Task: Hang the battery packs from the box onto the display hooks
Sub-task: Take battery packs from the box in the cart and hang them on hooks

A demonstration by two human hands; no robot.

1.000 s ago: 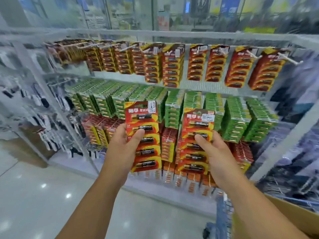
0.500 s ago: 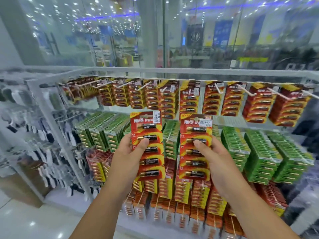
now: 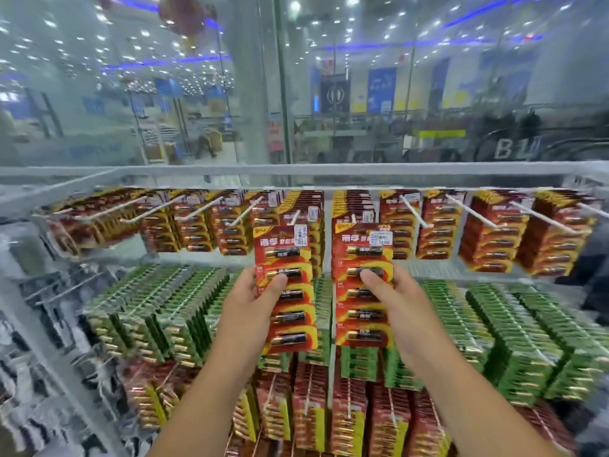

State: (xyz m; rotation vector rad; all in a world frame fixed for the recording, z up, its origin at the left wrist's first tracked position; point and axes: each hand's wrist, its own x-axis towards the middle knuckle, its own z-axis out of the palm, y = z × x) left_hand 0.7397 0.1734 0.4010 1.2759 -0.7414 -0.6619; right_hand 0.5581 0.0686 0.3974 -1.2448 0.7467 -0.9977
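- Left hand grips one red battery pack; right hand grips another.
- Both raised at top-row hooks.
- Next, likely: thread hang-holes onto the hook tips.

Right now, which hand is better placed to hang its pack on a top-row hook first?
Left, marginally. The left hand holds its battery pack with the top edge just under a bare hook tip. The right hand has its pack raised as high, but no hook tip shows above it.
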